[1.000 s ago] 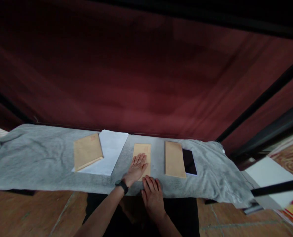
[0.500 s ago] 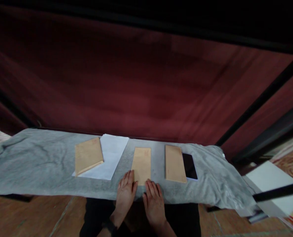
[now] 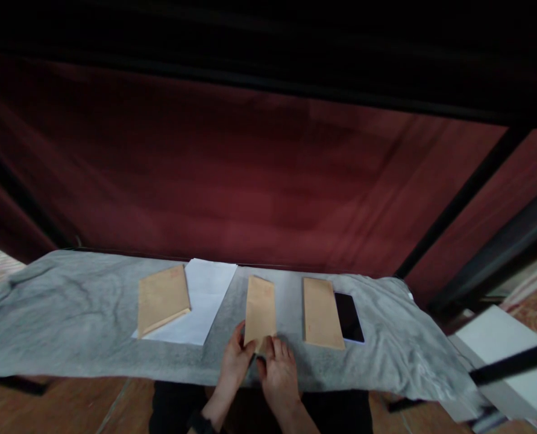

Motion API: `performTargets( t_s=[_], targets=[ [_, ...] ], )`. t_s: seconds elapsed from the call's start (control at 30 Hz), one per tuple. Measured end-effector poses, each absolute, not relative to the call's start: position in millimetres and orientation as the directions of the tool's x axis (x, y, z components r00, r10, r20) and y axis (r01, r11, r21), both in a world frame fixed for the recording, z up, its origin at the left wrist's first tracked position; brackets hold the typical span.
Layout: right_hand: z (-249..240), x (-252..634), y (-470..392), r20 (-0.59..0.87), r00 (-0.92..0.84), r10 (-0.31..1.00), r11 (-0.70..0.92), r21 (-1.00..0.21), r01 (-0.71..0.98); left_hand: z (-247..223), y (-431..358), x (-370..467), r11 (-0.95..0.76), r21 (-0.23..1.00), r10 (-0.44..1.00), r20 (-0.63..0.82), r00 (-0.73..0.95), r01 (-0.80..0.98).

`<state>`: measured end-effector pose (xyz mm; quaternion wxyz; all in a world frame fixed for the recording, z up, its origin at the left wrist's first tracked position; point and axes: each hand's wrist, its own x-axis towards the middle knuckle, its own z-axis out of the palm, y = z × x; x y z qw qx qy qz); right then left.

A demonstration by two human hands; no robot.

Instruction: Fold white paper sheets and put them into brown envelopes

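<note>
One brown envelope (image 3: 260, 308) stands lengthwise at the middle of the grey cloth, its near end between my hands. My left hand (image 3: 236, 360) grips its near left corner, fingers curled at the edge. At the near right corner my right hand (image 3: 279, 369) has its fingers closed on the same envelope, and the paper there looks bent. Left of them, a stack of brown envelopes (image 3: 162, 298) overlaps white paper sheets (image 3: 207, 295). To the right lies another stack of brown envelopes (image 3: 321, 313), partly over a dark phone-like device (image 3: 349, 318).
A grey cloth (image 3: 82, 313) covers the long table. Behind it hangs a dark red curtain (image 3: 250, 181) with black frame bars. White boards (image 3: 503, 343) stand at the right, near a black bar (image 3: 516, 360). My legs are below the table's front edge.
Both hands have gone from lying flat at the middle envelope's near corners to gripping it. The envelope now looks narrower and slightly bent. The whole view has shifted a little.
</note>
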<state>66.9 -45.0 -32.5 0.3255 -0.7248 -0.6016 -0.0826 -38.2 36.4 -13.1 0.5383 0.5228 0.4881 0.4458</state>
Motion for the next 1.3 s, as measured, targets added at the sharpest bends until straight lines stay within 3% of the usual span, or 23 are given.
performTargets(
  t_s=[0.13, 0.23, 0.3, 0.37, 0.43, 0.53, 0.6, 0.67, 0.7, 0.77, 0.83, 0.9, 0.97, 1.1, 1.3],
  targets=[
    [-11, 80, -34, 0.323, 0.403, 0.856, -0.046, -0.73, 0.682, 14, 25, -20, -0.112, 0.99, 0.971, 0.09, 0.222, 0.089],
    [-1, 83, -26, 0.081, 0.516, 0.853, -0.042, -0.974, 0.224, 17, 22, -14, -0.186, 0.973, 0.964, 0.153, 0.216, 0.139],
    [-1, 78, -25, -0.092, 0.514, 0.853, -0.033, -0.992, -0.123, 8, 22, -14, -0.136, 0.975, 0.976, 0.101, 0.194, 0.176],
    [-3, 71, -26, -0.199, 0.465, 0.863, -0.011, -0.926, -0.377, -5, 23, -16, -0.037, 0.98, 0.982, -0.001, 0.189, 0.197],
    [-6, 65, -30, -0.26, 0.417, 0.871, -0.011, -0.858, -0.513, -18, 26, -18, 0.048, 0.977, 0.973, -0.094, 0.213, 0.21],
    [-11, 65, -37, -0.306, 0.331, 0.893, -0.066, -0.816, -0.575, -25, 31, -21, 0.061, 0.96, 0.962, -0.13, 0.242, 0.272],
    [-16, 71, -42, -0.337, 0.263, 0.904, -0.164, -0.841, -0.515, -23, 38, -26, -0.001, 0.93, 0.961, -0.101, 0.257, 0.367],
    [-21, 79, -47, -0.318, 0.265, 0.91, -0.227, -0.919, -0.321, -19, 44, -33, -0.075, 0.869, 0.954, -0.081, 0.29, 0.489],
    [-23, 84, -50, -0.249, 0.308, 0.918, -0.206, -0.964, -0.167, -17, 46, -37, -0.111, 0.832, 0.947, -0.077, 0.312, 0.543],
    [-28, 91, -57, 0.026, 0.384, 0.923, -0.071, -0.969, 0.235, -15, 48, -45, -0.174, 0.759, 0.931, -0.081, 0.355, 0.628],
    [-32, 96, -63, 0.317, 0.326, 0.89, 0.05, -0.781, 0.622, -14, 45, -51, -0.228, 0.674, 0.924, -0.077, 0.374, 0.702],
    [-37, 98, -68, 0.463, 0.195, 0.865, 0.093, -0.529, 0.843, -14, 39, -53, -0.282, 0.548, 0.936, -0.023, 0.351, 0.788],
    [-43, 98, -69, 0.51, 0.111, 0.853, 0.102, -0.372, 0.923, -13, 36, -47, -0.337, 0.411, 0.939, 0.084, 0.333, 0.847],
    [-56, 95, -68, 0.554, 0.099, 0.827, 0.098, -0.316, 0.944, -17, 50, -18, -0.55, 0.326, 0.835, 0.243, 0.494, 0.769],
    [-56, 92, -67, 0.564, 0.118, 0.818, 0.074, -0.307, 0.949, -28, 106, 33, -0.671, 0.267, 0.739, 0.176, 0.65, 0.691]
  ],
)
